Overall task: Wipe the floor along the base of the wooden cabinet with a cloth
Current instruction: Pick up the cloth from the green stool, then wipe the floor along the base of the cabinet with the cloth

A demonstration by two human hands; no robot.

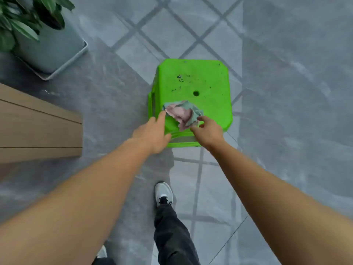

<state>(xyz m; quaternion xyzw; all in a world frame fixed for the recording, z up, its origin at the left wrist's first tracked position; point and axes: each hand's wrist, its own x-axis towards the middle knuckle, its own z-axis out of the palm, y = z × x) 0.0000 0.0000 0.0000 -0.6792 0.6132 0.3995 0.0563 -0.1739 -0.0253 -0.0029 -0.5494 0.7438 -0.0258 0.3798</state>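
A crumpled cloth (182, 113) lies on top of a green stool (193, 83), near the edge closest to the person. The stool stands on the grey floor (286, 92). Both arms reach down to the cloth.

The left hand (152, 132) is flat and wide, with its fingers stretched out. One fingertip touches the left edge of the cloth. It holds nothing. The right hand (207, 131) is curled, with its finger and thumb close together at the lower right corner of the cloth. It looks like it is starting to pinch that corner, but I cannot tell if it has a firm hold yet.

The wooden cabinet (38, 127) is off to the left, well apart from the stool. A plant pot (51, 46) stands on the floor behind it. The wiping has not started, because the cloth is not yet on the floor.

What could go wrong? The cloth sits right at the stool's edge, so a weak pinch could let it slide off and drop. The stool looks light, so a hard push could tip it or make it slide. One shoe (163, 194) is near the stool, so the person could bump it when stepping toward the cabinet.
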